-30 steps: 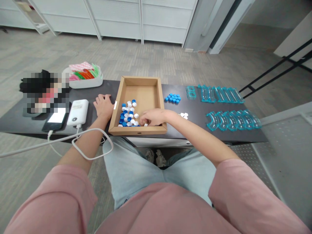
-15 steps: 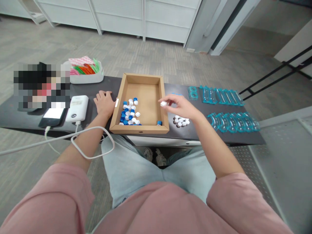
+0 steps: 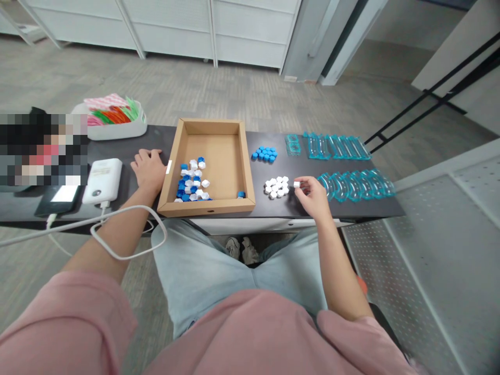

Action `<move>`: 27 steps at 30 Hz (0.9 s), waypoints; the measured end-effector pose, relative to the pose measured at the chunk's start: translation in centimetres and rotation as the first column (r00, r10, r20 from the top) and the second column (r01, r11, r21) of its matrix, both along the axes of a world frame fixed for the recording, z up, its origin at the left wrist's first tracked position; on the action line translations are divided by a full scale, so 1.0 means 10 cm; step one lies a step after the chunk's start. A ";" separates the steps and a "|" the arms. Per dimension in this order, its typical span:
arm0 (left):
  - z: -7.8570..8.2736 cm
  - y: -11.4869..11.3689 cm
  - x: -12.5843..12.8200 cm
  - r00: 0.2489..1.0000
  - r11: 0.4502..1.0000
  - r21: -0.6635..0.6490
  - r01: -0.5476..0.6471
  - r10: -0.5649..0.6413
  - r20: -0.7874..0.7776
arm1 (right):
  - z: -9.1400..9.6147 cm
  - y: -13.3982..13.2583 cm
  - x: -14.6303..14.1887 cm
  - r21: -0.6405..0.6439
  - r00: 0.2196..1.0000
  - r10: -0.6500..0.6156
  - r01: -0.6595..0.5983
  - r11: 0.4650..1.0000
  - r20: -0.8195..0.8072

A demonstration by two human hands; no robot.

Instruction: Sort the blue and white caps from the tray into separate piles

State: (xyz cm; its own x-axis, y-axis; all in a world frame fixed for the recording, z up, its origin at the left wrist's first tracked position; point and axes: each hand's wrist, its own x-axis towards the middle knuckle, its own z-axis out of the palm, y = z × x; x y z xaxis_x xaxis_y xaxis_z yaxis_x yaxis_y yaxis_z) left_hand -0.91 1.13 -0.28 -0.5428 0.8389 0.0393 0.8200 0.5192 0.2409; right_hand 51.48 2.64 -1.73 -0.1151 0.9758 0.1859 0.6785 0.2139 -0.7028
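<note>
My right hand (image 3: 313, 197) pinches a small white hexagonal piece (image 3: 297, 184) between thumb and fingertips, just right of a cluster of white hexagonal pieces (image 3: 276, 187) on the dark table. Behind that cluster lies a group of blue hexagonal pieces (image 3: 264, 153). A shallow cardboard box (image 3: 249, 177) stands to the left, with mixed blue and white pieces (image 3: 192, 179) heaped in its left front part and one blue piece (image 3: 241, 195) at its front right corner. My left hand (image 3: 148, 169) rests on the table against the box's left side, fingers spread, holding nothing.
Rows of clear teal plastic parts (image 3: 339, 147) lie at the right, with curved teal ones (image 3: 356, 185) nearer me. Left of the box are a white power bank (image 3: 102, 179), a phone (image 3: 64, 195) and a white basket (image 3: 117, 131) of colourful strips. A white cable (image 3: 128, 209) crosses my left forearm.
My right hand has moved right with a white piece, from over the box's right wall to beyond the white cluster. The blue group now shows. My left hand stays beside the box.
</note>
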 end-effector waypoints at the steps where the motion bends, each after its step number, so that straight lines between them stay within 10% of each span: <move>1: 0.00 0.00 0.00 1.000 1.000 -0.003 -0.001 0.001 -0.003 | -0.04 -0.02 -0.02 0.000 1.000 0.000 0.000 1.000 0.016; 27: 0.04 -0.03 0.03 1.000 1.000 0.009 0.012 -0.012 0.024 | -0.14 -0.09 -0.13 0.080 1.000 0.004 -0.005 0.997 0.008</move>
